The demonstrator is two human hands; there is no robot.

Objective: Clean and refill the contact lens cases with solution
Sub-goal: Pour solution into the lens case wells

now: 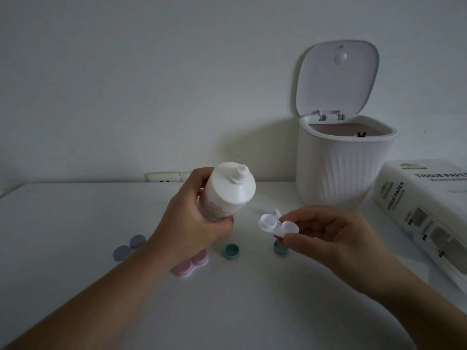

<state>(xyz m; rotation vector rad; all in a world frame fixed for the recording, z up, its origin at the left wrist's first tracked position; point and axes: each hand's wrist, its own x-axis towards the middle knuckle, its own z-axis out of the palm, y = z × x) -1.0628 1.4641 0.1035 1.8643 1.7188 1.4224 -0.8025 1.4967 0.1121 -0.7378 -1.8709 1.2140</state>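
My left hand (192,223) grips a white solution bottle (228,190), tilted with its uncapped nozzle pointing up and to the right. My right hand (326,238) pinches a white lens case (274,224) with two uncovered wells, held above the table just right of the bottle. On the table lie two green caps: one green cap (231,251) in the open, another green cap (279,247) partly under my right hand. A pink lens case (190,266) sits partly behind my left wrist. A purple lens case (129,248) lies to the left. A small white object (277,213), partly hidden, stands behind the white case.
A white ribbed bin (341,168) with its lid up stands at the back right against the wall. A tissue paper pack (424,210) lies along the right edge of the white table (75,236). A wall socket (168,177) sits behind the table.
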